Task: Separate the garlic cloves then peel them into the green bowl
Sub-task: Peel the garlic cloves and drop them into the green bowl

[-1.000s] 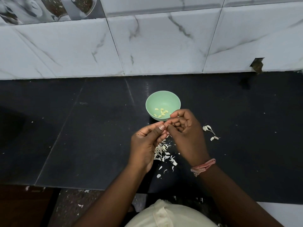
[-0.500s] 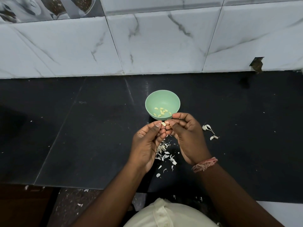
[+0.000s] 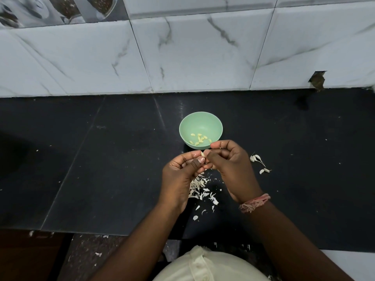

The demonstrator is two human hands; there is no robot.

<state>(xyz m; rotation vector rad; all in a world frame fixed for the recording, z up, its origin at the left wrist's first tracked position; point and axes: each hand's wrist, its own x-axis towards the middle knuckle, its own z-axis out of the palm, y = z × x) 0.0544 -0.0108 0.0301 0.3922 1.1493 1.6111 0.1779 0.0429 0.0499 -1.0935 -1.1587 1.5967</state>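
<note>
— Where are the hands?

— Just in front of the green bowl point(image 3: 200, 129), above the black counter point(image 3: 101, 169). The left hand point(image 3: 180, 177) and right hand point(image 3: 233, 165) meet, fingertips pinching one garlic clove point(image 3: 202, 154) between them.

— What lies around them?

— Peeled cloves point(image 3: 199, 138) sit in the bowl. Loose skins point(image 3: 200, 189) lie beneath the hands, unpeeled cloves point(image 3: 258, 162) just right. Bare counter stretches left and right; the tiled wall point(image 3: 182, 57) borders its far edge.
</note>
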